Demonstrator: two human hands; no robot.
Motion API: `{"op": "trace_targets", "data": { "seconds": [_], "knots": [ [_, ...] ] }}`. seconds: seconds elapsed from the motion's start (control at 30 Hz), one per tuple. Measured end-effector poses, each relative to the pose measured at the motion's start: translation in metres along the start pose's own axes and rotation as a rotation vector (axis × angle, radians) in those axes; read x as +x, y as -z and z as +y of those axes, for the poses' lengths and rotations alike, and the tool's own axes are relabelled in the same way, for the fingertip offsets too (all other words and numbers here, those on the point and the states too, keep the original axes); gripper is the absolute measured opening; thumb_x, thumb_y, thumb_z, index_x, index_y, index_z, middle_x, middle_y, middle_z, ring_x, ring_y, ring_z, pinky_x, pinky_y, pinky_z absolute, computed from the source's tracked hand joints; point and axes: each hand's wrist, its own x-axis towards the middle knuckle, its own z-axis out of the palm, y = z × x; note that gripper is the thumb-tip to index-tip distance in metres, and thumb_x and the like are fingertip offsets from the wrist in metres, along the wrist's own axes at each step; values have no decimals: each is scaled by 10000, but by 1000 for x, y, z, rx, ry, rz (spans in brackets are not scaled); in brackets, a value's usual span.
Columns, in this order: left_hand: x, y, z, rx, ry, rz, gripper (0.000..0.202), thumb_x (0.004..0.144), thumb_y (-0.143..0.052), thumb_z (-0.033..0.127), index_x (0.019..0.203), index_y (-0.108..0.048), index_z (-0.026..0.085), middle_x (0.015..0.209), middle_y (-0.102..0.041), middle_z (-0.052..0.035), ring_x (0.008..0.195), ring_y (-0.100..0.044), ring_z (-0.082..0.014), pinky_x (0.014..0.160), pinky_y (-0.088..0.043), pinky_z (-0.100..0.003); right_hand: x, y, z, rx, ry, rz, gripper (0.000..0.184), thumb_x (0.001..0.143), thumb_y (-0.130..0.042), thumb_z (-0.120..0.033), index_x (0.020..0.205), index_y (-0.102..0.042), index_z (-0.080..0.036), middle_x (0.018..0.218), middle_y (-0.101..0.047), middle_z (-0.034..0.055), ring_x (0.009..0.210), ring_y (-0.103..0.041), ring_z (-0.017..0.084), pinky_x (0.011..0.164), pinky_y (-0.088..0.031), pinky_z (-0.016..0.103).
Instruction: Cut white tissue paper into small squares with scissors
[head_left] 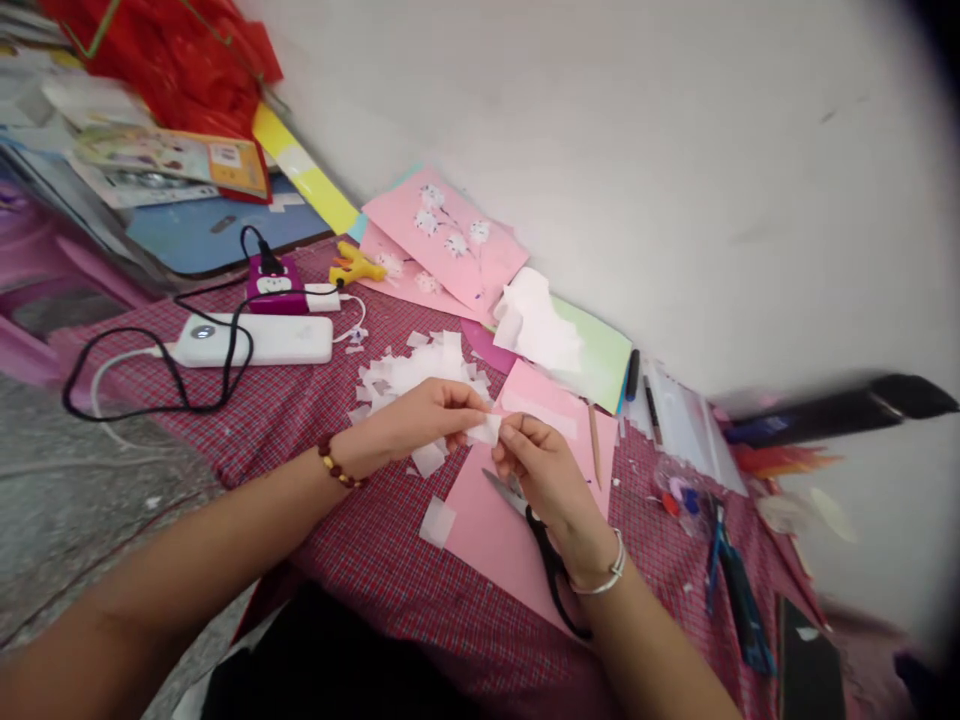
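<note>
Between my two hands is a small piece of white tissue paper [486,430]. My left hand [431,415] pinches its left side with thumb and fingers, and my right hand [536,460] pinches the right side. Below them lies a sheet of pink paper [495,530]. Black-handled scissors [551,565] rest on that sheet, partly under my right hand and wrist. A pile of cut white paper squares [412,370] sits just behind my left hand. One loose white square [437,522] lies at the pink sheet's left edge.
Pink cards with white flowers [457,235] lean at the wall. A pencil [595,445] lies on the pink sheet. To the left are a white power bank [255,340], black cable and purple adapter [274,285]. A blue box cutter [742,600] lies right on the checked tablecloth [360,560].
</note>
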Motion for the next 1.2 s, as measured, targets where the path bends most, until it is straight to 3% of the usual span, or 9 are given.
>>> {"op": "trace_targets", "data": {
  "seconds": [0.13, 0.27, 0.37, 0.53, 0.83, 0.97, 1.03, 1.2],
  "knots": [
    [5, 2, 0, 24, 12, 62, 170, 808, -625, 300, 841, -639, 134, 685, -598, 14, 533, -520, -65, 502, -415, -178, 8, 5, 5, 31, -63, -45, 183, 758, -724, -351, 753, -631, -193, 584, -635, -42, 431, -520, 78, 423, -386, 191],
    [6, 1, 3, 88, 67, 45, 158, 811, -610, 297, 799, -626, 140, 613, -540, 42, 493, -470, -60, 470, -371, -175, 13, 10, 13, 88, -61, -53, 163, 798, -684, -362, 799, -632, -208, 605, -621, -51, 457, -530, 85, 459, -423, 201],
    [5, -1, 5, 185, 88, 38, 128, 807, -595, 259, 768, -629, 141, 561, -489, 61, 478, -417, -58, 462, -318, -182, 14, 15, 18, 117, -59, -76, 175, 842, -652, -372, 797, -638, -203, 630, -629, -38, 486, -543, 89, 461, -415, 198],
    [5, -5, 6, 385, 41, 65, 136, 798, -602, 243, 742, -669, 138, 621, -568, 33, 563, -448, -80, 528, -336, -200, 14, 19, 23, 88, -107, -85, 158, 840, -669, -346, 785, -637, -201, 594, -627, -44, 463, -525, 79, 436, -386, 183],
    [5, -8, 3, 500, -16, 41, 127, 796, -548, 188, 758, -664, 152, 639, -592, 30, 577, -477, -89, 540, -345, -206, 15, 15, 20, 37, -141, -86, 161, 822, -666, -303, 717, -606, -197, 530, -585, -69, 406, -467, 56, 398, -343, 170],
    [6, -9, -2, 647, -95, 274, 100, 740, -597, 180, 837, -610, 159, 717, -569, 27, 636, -489, -108, 571, -358, -222, 15, 13, 18, 140, -155, -65, 164, 785, -699, -294, 691, -611, -192, 514, -587, -63, 406, -474, 57, 398, -338, 167],
    [6, -8, -3, 708, -112, 335, 67, 743, -612, 212, 758, -571, 161, 691, -541, 30, 627, -467, -109, 560, -337, -227, 15, 12, 18, 169, -156, -46, 149, 767, -708, -289, 690, -626, -191, 525, -601, -54, 410, -481, 58, 395, -332, 165],
    [6, -8, 1, 453, 58, 84, 237, 839, -519, 286, 653, -577, 152, 585, -525, 34, 555, -469, -92, 523, -349, -214, 15, 11, 18, 147, -119, -16, 122, 773, -693, -278, 696, -649, -195, 533, -604, -48, 416, -485, 62, 397, -338, 171]
  ]
}}
